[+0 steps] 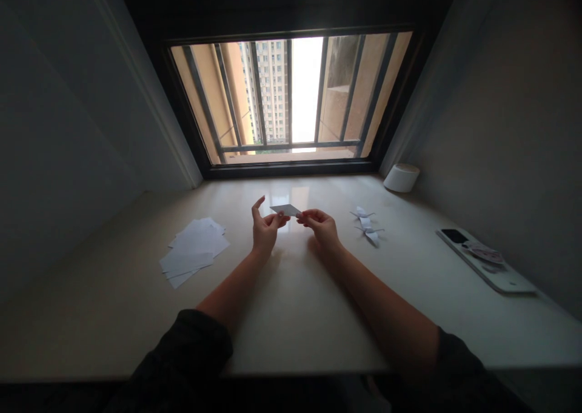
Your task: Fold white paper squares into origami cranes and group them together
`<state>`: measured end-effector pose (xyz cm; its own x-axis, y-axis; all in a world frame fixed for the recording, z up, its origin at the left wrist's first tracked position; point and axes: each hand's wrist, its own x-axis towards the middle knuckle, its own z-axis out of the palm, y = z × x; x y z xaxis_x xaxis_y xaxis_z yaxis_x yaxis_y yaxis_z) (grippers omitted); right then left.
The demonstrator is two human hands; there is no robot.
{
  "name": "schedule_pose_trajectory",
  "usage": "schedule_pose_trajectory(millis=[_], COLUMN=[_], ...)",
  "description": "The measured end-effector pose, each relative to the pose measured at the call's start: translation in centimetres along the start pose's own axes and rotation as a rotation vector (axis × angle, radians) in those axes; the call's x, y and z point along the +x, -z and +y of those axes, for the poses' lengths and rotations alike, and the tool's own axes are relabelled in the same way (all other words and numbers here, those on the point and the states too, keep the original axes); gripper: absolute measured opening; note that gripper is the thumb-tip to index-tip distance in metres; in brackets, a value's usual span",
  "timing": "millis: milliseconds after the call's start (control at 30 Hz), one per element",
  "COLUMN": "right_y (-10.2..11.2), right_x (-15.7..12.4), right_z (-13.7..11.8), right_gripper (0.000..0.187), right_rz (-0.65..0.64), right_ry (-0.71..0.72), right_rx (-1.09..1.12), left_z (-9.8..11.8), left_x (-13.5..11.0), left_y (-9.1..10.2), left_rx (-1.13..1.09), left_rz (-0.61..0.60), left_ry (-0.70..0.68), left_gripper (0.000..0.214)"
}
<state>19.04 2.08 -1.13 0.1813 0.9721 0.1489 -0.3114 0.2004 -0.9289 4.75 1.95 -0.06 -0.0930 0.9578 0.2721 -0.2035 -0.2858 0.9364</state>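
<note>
A small folded piece of white paper point(285, 210) is held just above the pale window-sill counter point(291, 292), between both hands. My left hand point(264, 228) pinches its left side with thumb and fingers, the index finger raised. My right hand point(321, 225) pinches the paper's right end with its fingers curled. Both forearms reach forward from dark sleeves. A loose stack of white paper sheets point(193, 250) lies to the left of my left hand. Two folded paper cranes point(367, 226) sit to the right of my right hand.
A barred window point(291, 97) closes off the far end of the counter. A white round container point(401, 177) stands at the back right corner. A white tray point(486, 260) with a dark phone and small items lies along the right wall. Walls stand on both sides.
</note>
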Motion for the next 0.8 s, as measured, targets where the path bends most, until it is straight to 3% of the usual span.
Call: schedule_pose_trajectory(millis=[233, 500, 633, 800], right_y=[0.66, 0.41, 0.34, 0.52], right_x=[0.45, 0.30, 0.03, 0.11], right_z=[-0.68, -0.29, -0.06, 0.17], right_gripper=[0.030, 0.049, 0.035, 0.029], right_rz=[-0.058, -0.080, -0.120, -0.137], right_ry=[0.037, -0.021, -0.100, -0.115], right_rx=[-0.042, -0.052, -0.136, -0.143], left_z=[0.21, 0.15, -0.03, -0.03], left_x=[0.69, 0.28, -0.03, -0.05], left_y=[0.58, 0.28, -0.02, -0.17], left_rx=[0.091, 0.048, -0.019, -0.028], left_rz=[-0.147, -0.074, -0.045, -0.055], left_ry=[0.050, 0.188, 0.231, 0.230], left_gripper=[0.053, 0.039, 0.039, 0.041])
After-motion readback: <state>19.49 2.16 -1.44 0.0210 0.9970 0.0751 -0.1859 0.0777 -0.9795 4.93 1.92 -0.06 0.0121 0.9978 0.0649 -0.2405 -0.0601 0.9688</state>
